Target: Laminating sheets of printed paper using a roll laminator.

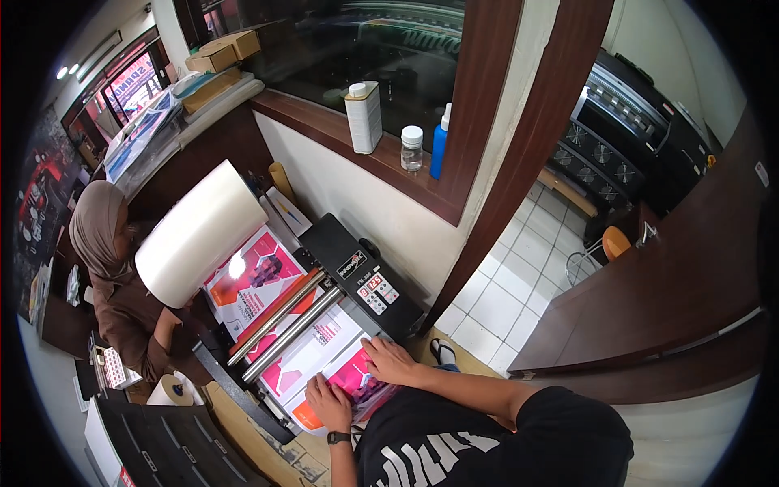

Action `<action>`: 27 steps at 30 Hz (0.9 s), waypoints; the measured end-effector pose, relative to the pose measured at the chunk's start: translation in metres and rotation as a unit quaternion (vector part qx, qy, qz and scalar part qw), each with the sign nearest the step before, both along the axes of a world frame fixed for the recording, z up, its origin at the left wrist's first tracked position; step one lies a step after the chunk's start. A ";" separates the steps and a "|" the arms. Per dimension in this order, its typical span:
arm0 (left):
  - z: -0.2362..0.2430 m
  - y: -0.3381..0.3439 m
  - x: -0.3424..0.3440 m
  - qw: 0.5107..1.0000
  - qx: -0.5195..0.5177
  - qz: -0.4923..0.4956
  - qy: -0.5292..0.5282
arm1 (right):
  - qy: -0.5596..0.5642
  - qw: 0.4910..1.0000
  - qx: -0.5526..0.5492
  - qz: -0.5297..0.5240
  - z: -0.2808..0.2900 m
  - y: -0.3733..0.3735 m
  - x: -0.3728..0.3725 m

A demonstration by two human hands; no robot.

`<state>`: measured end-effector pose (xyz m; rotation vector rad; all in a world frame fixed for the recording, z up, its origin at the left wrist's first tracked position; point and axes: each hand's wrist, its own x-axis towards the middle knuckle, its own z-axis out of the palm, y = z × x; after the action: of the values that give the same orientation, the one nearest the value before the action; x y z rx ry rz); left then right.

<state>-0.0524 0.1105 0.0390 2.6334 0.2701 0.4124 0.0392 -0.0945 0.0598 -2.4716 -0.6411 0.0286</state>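
The print (320, 357) lies face up and nearly flat beneath my left hand (329, 402) and right hand (389, 361), pink, white and orange in angular panels. It reaches from my shirt to the steel roller (294, 334). Matching artwork (256, 280) shows beyond; I can't tell whether it's one piece.

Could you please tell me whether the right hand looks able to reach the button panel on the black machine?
Probably yes: the right hand rests on the printed sheet, close to the button panel of the black machine, and nothing visible stands between them.
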 end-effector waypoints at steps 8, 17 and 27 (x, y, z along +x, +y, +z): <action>-0.001 -0.002 0.010 1.000 -0.016 0.008 -0.022 | -0.053 0.997 -0.041 0.046 0.005 0.001 0.002; 0.006 0.000 0.008 0.999 0.003 0.025 0.024 | 0.016 0.990 -0.028 0.138 -0.001 0.004 -0.002; 0.018 -0.007 -0.009 0.996 0.017 0.056 0.061 | 0.019 0.990 -0.037 0.135 -0.004 0.009 0.009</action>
<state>-0.0610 0.1034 0.0566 2.6903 0.4551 0.2939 0.0480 -0.0854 0.0562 -2.4302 -0.9687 0.2052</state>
